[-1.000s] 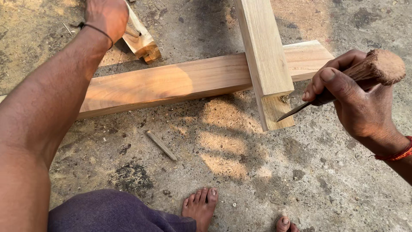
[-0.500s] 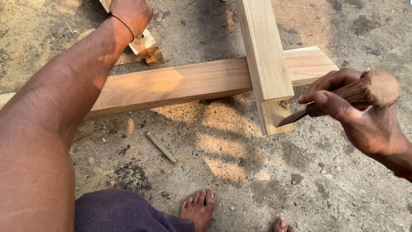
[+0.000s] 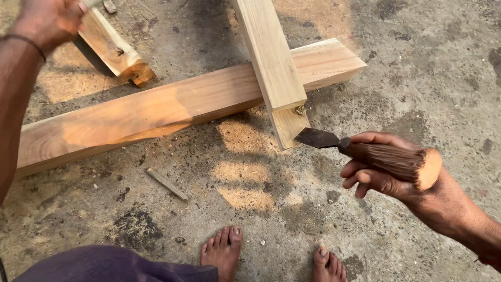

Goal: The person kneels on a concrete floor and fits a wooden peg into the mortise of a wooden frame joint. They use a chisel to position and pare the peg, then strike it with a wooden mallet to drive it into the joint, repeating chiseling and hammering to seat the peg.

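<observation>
Holding a chisel [image 3: 360, 151] tight in the right hand [image 3: 386, 177], fingers curled around its brown wooden handle. Lying almost flat, dark flat blade pointing left, tip touching the wooden joint [image 3: 287, 122]. Left hand [image 3: 44, 21] gripping a wooden block [image 3: 112, 49] far left.

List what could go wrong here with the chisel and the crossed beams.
The chisel blade in the right hand points at the upper beam end; a slip might gouge it. Bare feet lie just below the blade, so a drop could cut them. The left hand grips a wooden block far away, leaving the long beam unsteadied.
</observation>
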